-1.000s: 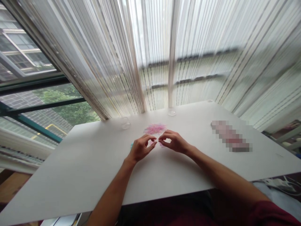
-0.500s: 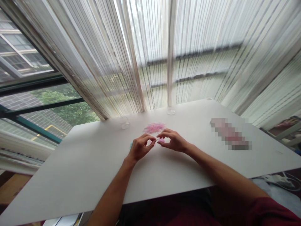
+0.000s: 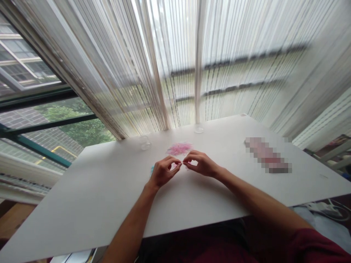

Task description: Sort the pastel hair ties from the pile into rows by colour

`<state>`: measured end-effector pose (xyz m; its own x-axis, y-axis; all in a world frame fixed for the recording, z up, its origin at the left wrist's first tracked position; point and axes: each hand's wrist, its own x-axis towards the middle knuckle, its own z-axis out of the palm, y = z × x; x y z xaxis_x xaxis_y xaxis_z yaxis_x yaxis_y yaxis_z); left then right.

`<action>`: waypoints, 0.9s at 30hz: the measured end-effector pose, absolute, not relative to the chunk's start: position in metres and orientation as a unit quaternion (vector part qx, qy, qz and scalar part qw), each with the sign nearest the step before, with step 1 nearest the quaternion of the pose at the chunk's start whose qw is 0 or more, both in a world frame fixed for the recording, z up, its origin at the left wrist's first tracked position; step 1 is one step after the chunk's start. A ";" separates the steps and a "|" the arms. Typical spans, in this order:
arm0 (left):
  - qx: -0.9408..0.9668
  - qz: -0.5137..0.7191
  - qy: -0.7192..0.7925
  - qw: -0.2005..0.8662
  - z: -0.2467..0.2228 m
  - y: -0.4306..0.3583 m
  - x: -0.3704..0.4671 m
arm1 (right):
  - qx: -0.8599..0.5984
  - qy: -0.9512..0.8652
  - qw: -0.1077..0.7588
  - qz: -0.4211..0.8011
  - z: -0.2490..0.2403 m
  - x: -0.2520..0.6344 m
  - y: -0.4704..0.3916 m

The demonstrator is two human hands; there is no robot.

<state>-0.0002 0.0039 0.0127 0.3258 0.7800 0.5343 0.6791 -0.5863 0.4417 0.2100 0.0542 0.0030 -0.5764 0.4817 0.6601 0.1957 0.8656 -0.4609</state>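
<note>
My left hand [image 3: 163,171] and my right hand [image 3: 202,163] meet fingertip to fingertip above the white table [image 3: 109,201]. Thumb and forefinger of each are pinched together. Whatever lies between them is too small to make out. Just beyond the fingers is a loose pile of thin pink strips [image 3: 179,148]. A little more pink material [image 3: 188,165] shows on the table behind my right fingers. Something teal [image 3: 152,169] peeks out at the left of my left hand, mostly hidden by it.
Clear round pieces [image 3: 145,143] lie at the back left of the table, and a clear ring [image 3: 199,129] is near the back edge. A blurred-out pinkish object [image 3: 267,155] rests on the right. Sheer striped curtains [image 3: 181,73] hang behind the table.
My right fingertips have closed into a pinch and now touch the left ones; the small gap between the hands is gone. The pile has stayed in place.
</note>
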 end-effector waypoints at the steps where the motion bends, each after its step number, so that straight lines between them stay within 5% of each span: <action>1: 0.810 0.369 0.450 0.069 0.013 0.004 0.000 | -0.195 -0.871 0.417 0.172 0.003 0.210 0.054; 27: 0.806 0.375 0.451 0.077 0.013 0.004 -0.001 | -0.207 -0.868 0.416 0.176 0.001 0.211 0.056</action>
<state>-0.0015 0.0044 0.0134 0.3122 0.7845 0.5358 0.6696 -0.5818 0.4616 0.2107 0.0558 0.0009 -0.5677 0.5062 0.6492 0.2126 0.8520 -0.4784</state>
